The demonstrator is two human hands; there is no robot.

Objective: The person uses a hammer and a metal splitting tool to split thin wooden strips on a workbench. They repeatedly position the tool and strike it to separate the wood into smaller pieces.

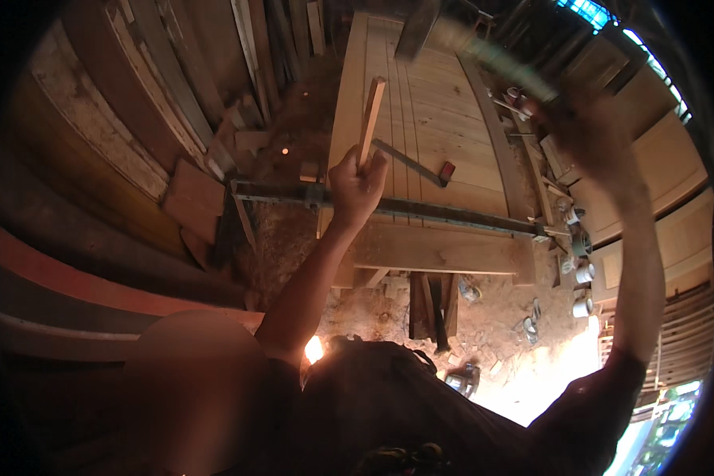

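My left hand is closed around a slim square wooden stick, which points up and away from me; its lower end is hidden by the fist. Raised at the right, my right hand is smeared by motion. It grips what looks like a hammer with a blurred greenish handle and a dark block-like head. Below both hands lies a pale wooden door-like panel with long grooves. A dark flat strip rests on it beside my left hand, next to a small red piece.
A long dark bar clamp crosses the near end of the panel. Boards lean along the left. Several tins stand at the right near wooden panels. Sandals and scraps lie on the sunlit floor.
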